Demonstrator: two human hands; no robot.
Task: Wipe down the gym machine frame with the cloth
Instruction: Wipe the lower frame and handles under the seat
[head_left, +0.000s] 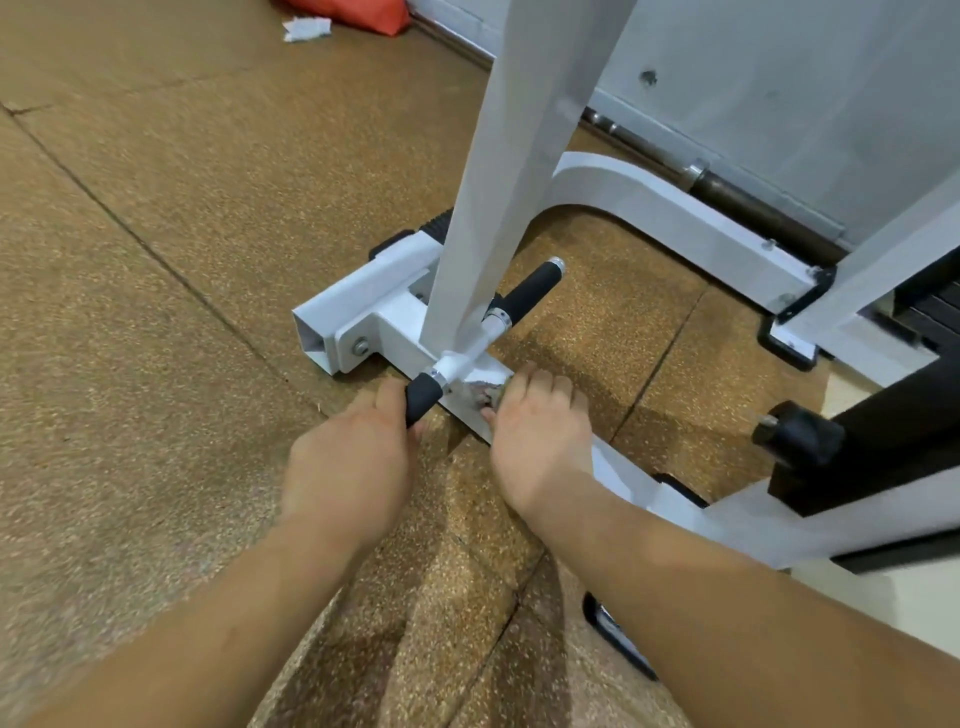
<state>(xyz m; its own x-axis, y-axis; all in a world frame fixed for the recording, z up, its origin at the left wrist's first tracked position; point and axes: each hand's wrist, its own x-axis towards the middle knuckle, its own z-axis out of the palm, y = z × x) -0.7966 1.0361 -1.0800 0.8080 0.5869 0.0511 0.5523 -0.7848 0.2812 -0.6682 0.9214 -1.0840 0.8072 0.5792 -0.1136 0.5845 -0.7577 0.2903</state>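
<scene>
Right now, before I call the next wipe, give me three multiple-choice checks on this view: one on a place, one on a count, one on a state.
1. Where is the right hand?
A) on the low white base bar beside the upright post
B) on the red bag
C) on the barbell by the wall

2. How many black grips does the short crossbar carry?
A) one
B) two
C) four

3. What is the left hand doing?
A) lying flat on the floor
B) gripping the near black grip
C) reaching for the wall

Answers:
1 A: its fingers hold the cloth on that bar.
2 B: the near grip plus the far grip.
3 B: its thumb and fingers curl round the grip.
</scene>
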